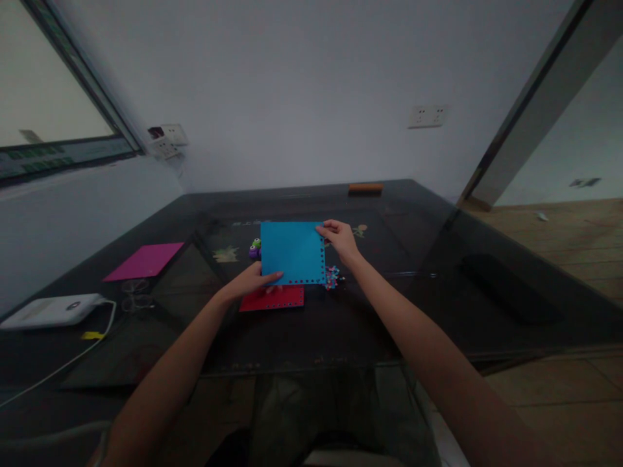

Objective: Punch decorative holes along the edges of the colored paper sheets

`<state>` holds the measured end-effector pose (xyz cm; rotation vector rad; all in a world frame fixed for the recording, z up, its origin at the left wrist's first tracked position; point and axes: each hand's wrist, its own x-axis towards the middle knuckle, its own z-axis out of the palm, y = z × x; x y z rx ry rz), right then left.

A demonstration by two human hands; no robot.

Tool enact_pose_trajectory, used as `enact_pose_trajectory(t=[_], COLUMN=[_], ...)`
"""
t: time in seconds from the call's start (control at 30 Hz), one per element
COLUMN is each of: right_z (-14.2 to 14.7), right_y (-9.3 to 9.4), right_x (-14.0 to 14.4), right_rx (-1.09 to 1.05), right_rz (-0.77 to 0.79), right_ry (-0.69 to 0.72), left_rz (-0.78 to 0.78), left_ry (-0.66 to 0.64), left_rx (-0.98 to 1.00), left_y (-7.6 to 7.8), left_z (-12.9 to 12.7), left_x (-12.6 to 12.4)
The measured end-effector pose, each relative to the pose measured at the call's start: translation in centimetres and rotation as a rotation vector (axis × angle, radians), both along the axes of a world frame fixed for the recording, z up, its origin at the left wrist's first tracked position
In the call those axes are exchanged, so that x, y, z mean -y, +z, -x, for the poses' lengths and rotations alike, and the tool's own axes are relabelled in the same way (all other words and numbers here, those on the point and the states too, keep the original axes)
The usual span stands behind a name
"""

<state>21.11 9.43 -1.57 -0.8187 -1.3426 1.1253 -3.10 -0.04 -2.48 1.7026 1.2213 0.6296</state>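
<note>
Between my two hands a blue sheet of paper (292, 251) is held up above the dark table, with small holes punched along its right and bottom edges. My left hand (254, 277) pinches its lower left corner, thumb in front. At the upper right corner, my right hand (338, 237) grips it between thumb and fingers. Under the blue sheet lies a red sheet (280, 298) with a similar row of holes, partly covered. A heap of small pink, blue and white bits (332, 277) shows beside the blue sheet's lower right corner. Purple and green toys with eyes (256, 247) peek out behind its left edge.
On the left lie a magenta sheet (145, 261), clear glasses (136, 295), a white device (53, 311) with a cable and a yellow scrap (92, 335). An orange-brown bar (365, 188) sits at the table's far edge. A long black object (506, 285) rests on the right.
</note>
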Motion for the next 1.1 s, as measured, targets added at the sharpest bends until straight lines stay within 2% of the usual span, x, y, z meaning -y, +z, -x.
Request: enact_pose_trajectory(t=[0.33,0.67,0.97,1.1], right_z=[0.09,0.03,-0.11,-0.39], right_y=[0.46,0.3,0.9,0.83], right_x=[0.31,0.01,0.64,0.69], right_rx=[-0.037,0.002,0.045,0.001], right_rz=[-0.044,-0.085,-0.07,-0.01], right_ry=[0.002,-0.025,-0.02,-0.016], left_rz=[-0.034,-0.03,-0.027,-0.042], left_ry=[0.007,0.02,-0.01,0.003], left_rx=[-0.045,-0.082,-0.087,-0.059], left_y=[-0.41,0.02,-0.07,-0.05], left_z=[0.02,-0.38,-0.06,0.29], left_x=[-0.19,0.21,-0.05,-0.4])
